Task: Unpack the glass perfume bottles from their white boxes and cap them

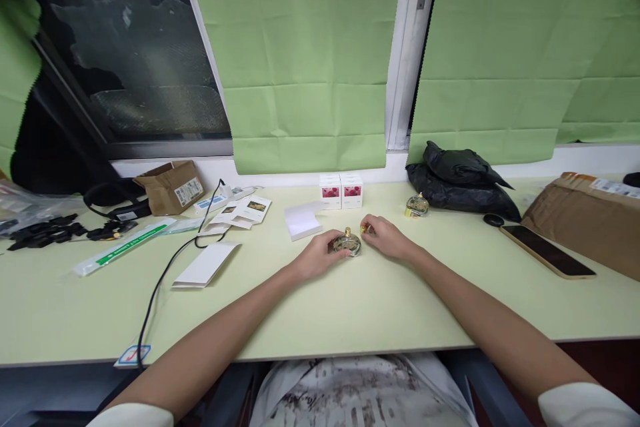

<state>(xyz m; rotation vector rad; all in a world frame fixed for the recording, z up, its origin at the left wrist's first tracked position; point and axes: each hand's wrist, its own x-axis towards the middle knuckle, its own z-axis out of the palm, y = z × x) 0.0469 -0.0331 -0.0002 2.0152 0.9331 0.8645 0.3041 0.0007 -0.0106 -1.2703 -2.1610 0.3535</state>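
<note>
My left hand (316, 256) is closed around the left side of a round, flat glass perfume bottle (349, 244), which stands on the pale green table with its gold neck upward. Just right of the bottle, my right hand (386, 237) pinches a small gold-coloured piece that looks like the bottle's cap (367, 229); the fingers partly hide it. A gap separates this piece from the bottle's neck. Behind my left hand lies an open white carton (303, 223). Farther right is a second round bottle (417, 205) with gold parts.
Small white boxes with pink pictures (341, 192) stand by the wall. Flattened cartons (206, 265), a black cable (163, 273) and a brown box (173, 188) are at left. Black plastic bags (460, 180), a phone (547, 251) and a large brown parcel (585, 223) are at right.
</note>
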